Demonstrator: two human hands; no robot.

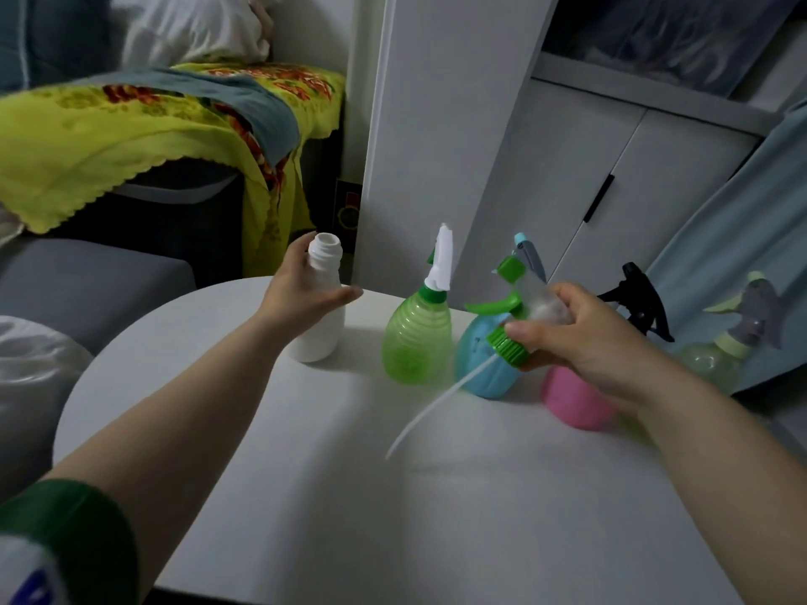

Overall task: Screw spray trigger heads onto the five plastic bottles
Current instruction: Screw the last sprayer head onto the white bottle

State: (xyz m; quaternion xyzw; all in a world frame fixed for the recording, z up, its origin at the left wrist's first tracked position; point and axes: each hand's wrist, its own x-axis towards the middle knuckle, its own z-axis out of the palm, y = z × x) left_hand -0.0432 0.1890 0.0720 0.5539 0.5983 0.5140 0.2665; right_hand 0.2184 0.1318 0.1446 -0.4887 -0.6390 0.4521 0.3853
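Note:
A white bottle [318, 329] with a bare threaded neck stands upright on the round white table [349, 473]; my left hand [301, 290] grips its shoulder. My right hand [576, 338] holds a clear spray trigger head with green collar, lever and nozzle [508, 338] in the air over the blue bottle; its white dip tube [436, 403] slants down to the left. A green bottle [417, 338] wears a green and white trigger head. The blue bottle [480, 364] carries a blue-grey head. A pink bottle [572, 399] with a black head [637, 299] sits partly behind my right wrist.
A pale green bottle [712, 364] with a grey head stands at the table's right edge. A white cabinet [567, 168] rises behind the table. A sofa with a yellow-green blanket [109, 141] is at the left, and a light blue curtain [742, 238] hangs at the right.

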